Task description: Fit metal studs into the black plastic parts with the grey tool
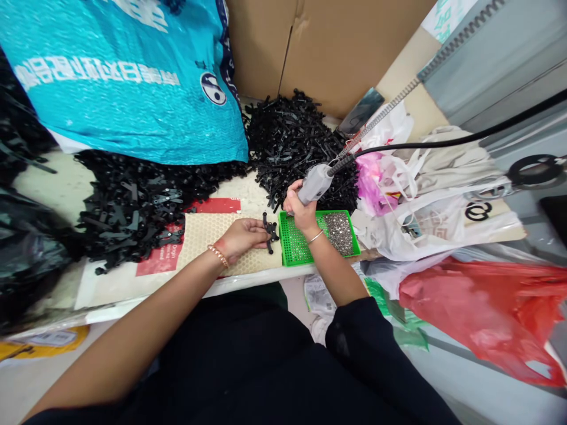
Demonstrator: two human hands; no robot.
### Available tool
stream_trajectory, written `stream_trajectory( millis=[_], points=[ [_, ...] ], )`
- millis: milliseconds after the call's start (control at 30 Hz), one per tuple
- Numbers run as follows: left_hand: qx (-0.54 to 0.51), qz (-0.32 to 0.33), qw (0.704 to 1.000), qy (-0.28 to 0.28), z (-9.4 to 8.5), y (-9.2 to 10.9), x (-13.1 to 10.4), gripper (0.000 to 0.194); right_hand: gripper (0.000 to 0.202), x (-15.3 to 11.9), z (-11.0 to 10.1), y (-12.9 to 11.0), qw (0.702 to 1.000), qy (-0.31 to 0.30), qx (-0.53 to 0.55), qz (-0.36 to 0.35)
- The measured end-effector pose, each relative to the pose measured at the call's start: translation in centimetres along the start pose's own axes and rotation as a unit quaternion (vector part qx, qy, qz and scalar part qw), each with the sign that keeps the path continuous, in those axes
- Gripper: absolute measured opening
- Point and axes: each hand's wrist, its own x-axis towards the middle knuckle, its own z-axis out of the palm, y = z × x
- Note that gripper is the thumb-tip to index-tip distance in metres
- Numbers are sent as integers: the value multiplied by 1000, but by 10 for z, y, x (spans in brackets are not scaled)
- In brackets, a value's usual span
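Note:
Between the fingertips of my left hand (243, 237) is a small black plastic part (270, 232) with branching arms, held over a honeycomb-patterned mat (208, 236). My right hand (302, 210) is wrapped round a grey electric screwdriver (315, 183), whose cable and coiled cord run up to the right. The tool's tip is hidden by the hand. Below that hand lies a green perforated tray (283, 248), with a heap of small metal screws (339, 233) in its right end.
Behind the tray rises a pile of black parts (295, 136); another pile (128, 206) lies to the left, under a blue printed bag (133, 106). Plastic bags (394, 218) crowd the right side, and a red bag (487, 313) hangs there. Cardboard (336, 47) stands at the back.

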Motion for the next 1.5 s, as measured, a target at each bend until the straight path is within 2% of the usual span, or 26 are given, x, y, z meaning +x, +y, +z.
stream_trajectory(
  millis=[100, 233, 300, 367, 533, 1133, 1500],
  points=[
    [-3, 1, 1000, 6, 1, 0, -1, 25, 36, -1, 3, -11, 1000, 20, -1, -11],
    [-3, 4, 1000, 6, 2, 0, 0, 23, 34, -5, 14, -44, 995, 76, 55, -21],
    [-6, 6, 1000, 6, 1, 0, 0, 23, 32, -11, 23, -59, 994, 79, 79, -19],
    [-11, 11, 1000, 3, 1, -1, 1, 25, 32, -19, 32, -67, 994, 57, 89, -4],
    [-11, 19, 1000, -11, -1, -3, 1, 30, 39, -33, 47, -59, 995, 7, 100, 25],
    [-8, 25, 1000, -14, -3, -4, 2, 34, 43, -35, 46, -49, 995, 29, 88, 37],
    [-11, 14, 1000, -2, 0, -1, 0, 29, 38, -36, 45, -50, 996, 24, 88, 11]
  ],
)
